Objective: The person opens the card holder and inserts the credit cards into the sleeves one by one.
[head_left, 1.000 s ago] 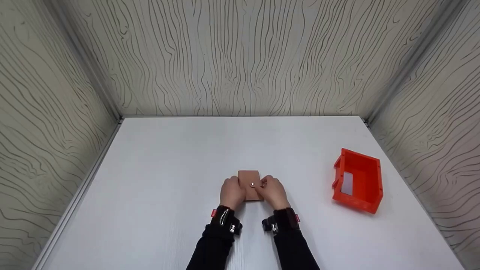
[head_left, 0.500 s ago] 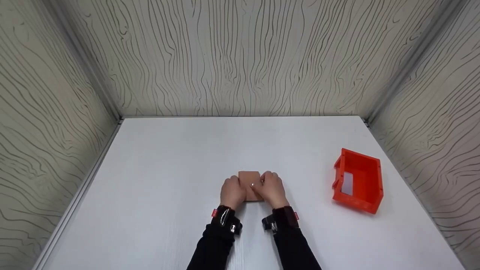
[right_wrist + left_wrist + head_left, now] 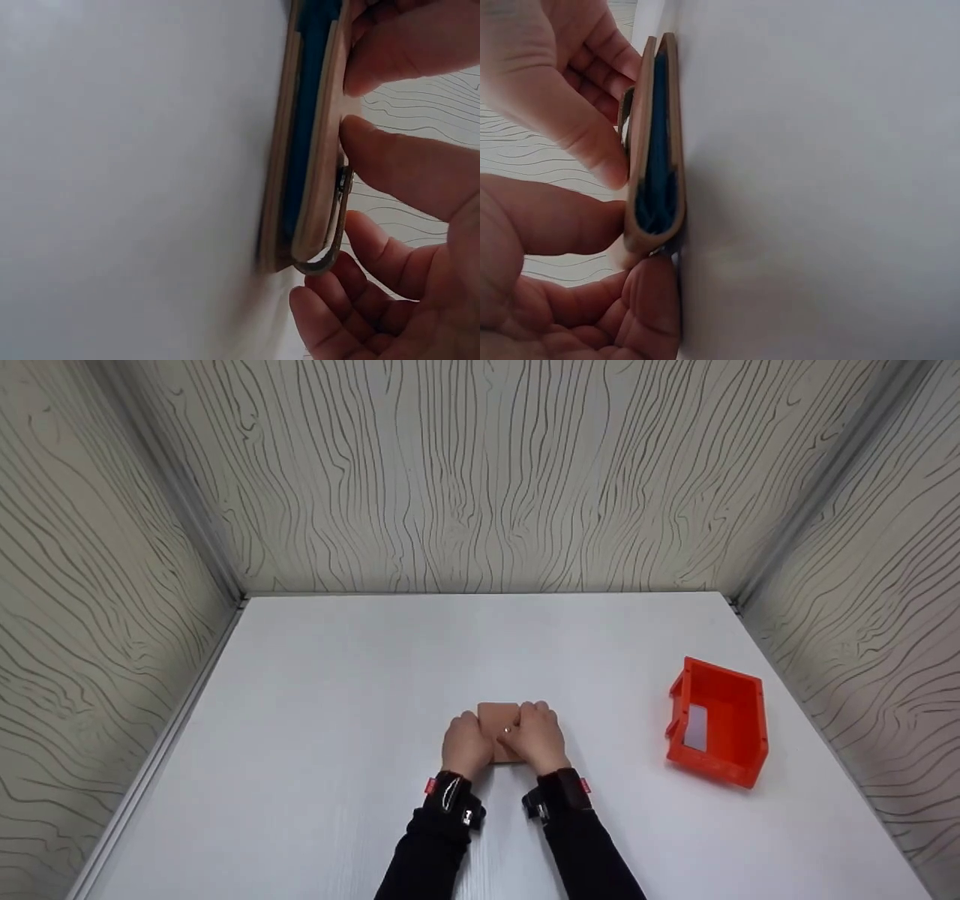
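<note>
A small tan leather wallet (image 3: 496, 715) with a blue inside (image 3: 658, 135) lies folded on the white table. My left hand (image 3: 465, 746) grips its folded left side, thumb on top and fingers at the underside of the fold. On the other side, my right hand (image 3: 541, 741) has its thumb on the top cover, close by the metal snap (image 3: 507, 730). In the right wrist view a narrow strap (image 3: 339, 229) loops round the wallet's open edge, with the right fingers curled beside it. The right hand partly hides the strap in the head view.
An orange-red plastic bin (image 3: 724, 769) with a pale label (image 3: 696, 727) stands on the table (image 3: 337, 675) to the right. Wood-grain-patterned panels (image 3: 480, 480) enclose the back and both sides.
My right hand has shifted slightly left and away from me, its fingers moving farther along the wallet's right edge and its thumb over the strap. The left hand stays almost still.
</note>
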The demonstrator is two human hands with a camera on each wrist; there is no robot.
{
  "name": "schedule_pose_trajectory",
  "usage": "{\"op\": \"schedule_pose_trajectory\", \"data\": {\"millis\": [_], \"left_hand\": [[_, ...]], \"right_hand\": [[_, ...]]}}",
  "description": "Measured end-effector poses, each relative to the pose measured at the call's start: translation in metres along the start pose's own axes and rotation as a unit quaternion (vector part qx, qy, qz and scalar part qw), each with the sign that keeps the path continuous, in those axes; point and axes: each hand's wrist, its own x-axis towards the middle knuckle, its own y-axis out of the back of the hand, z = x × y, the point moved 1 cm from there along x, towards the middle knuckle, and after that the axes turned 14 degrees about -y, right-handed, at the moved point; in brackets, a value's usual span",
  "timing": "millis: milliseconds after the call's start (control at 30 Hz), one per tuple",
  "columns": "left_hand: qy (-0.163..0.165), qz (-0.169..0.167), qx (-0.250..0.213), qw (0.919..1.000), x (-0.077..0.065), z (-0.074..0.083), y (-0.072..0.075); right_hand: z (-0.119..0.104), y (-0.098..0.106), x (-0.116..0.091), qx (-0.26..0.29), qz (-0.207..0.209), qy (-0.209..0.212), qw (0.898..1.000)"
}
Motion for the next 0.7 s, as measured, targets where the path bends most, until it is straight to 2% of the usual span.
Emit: {"op": "schedule_pose_trajectory", "data": {"millis": [333, 700], "left_hand": [[-0.005, 0.008, -0.004, 1.0000, -0.0014, -0.0014, -0.0038], [-0.012, 0.011, 0.008, 0.9998, -0.0013, 0.0001, -0.0026]], "right_hand": [[0.0003, -0.0014, -0.0006, -0.017, 0.018, 0.014, 1.000], [0.0036, 0.0015, 0.0001, -0.003, 0.037, 0.047, 0.998]]}}
